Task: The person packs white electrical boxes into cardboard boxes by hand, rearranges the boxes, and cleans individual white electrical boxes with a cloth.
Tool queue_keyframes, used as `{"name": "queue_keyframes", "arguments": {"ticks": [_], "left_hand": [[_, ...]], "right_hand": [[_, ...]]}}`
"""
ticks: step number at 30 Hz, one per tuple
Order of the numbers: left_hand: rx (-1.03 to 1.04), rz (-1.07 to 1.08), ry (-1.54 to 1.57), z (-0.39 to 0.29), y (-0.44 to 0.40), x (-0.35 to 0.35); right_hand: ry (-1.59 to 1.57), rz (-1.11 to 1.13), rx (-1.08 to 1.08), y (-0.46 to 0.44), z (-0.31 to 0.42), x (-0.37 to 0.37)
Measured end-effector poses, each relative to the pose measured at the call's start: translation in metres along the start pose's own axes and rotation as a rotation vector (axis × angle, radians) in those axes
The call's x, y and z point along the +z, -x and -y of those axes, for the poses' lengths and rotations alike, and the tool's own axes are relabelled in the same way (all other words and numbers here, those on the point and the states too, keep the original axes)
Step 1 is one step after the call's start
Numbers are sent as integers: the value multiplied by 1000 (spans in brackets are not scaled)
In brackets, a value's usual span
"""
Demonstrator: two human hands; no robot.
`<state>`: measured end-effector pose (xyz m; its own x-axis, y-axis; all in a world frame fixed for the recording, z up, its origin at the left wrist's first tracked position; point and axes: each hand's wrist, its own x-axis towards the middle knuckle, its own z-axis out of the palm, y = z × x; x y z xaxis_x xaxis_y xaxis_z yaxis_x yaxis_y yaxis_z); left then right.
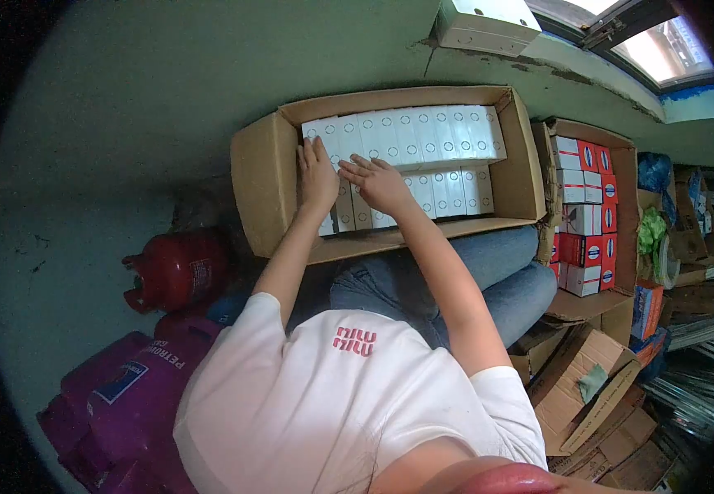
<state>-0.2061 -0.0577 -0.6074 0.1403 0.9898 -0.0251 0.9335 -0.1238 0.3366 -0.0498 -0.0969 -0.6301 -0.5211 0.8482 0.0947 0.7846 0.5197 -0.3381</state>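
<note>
An open cardboard carton (264, 188) in front of me holds two rows of white boxes (455, 134) stood on edge, each with small round knockout marks on its narrow side. The back row sits higher than the front row (446, 193). My left hand (319, 177) lies at the left end of the rows, its fingers stretched along the end boxes. Beside it, my right hand (381, 186) rests with extended fingers over the boxes where the rows meet. Both palms face down, and part of the boxes under them is hidden.
Right of the carton stands another carton (594, 306) with red and white packs (589, 249). Red (177, 270) and purple gas cylinders (139, 387) stand at left. Flattened cardboard (579, 379) and metal lengths (694, 387) lie at lower right. A white case (488, 29) sits on the ledge.
</note>
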Motion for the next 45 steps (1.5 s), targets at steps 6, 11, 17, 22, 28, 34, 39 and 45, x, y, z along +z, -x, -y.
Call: {"name": "queue_keyframes", "arguments": {"ticks": [6, 11, 17, 22, 28, 34, 39, 45], "left_hand": [[37, 77, -50, 5, -2, 1], [79, 136, -87, -1, -2, -5], [344, -22, -70, -77, -31, -52], [927, -458, 154, -183, -74, -124], [979, -836, -269, -250, -124, -138], [976, -591, -386, -249, -139, -144], [964, -462, -460, -248, -148, -159], [911, -669, -565, -252, -143, -132]], "right_hand": [[-17, -99, 9, 1, 3, -13], [5, -198, 83, 2, -3, -16], [-37, -305, 204, 8, -16, -14], [-146, -458, 420, 18, -22, -42], [-268, -742, 640, 33, -44, -51], [-332, -1044, 829, 40, -55, -60], [-96, -1164, 901, 72, -65, -100], [632, -838, 1483, 171, -97, -156]]}}
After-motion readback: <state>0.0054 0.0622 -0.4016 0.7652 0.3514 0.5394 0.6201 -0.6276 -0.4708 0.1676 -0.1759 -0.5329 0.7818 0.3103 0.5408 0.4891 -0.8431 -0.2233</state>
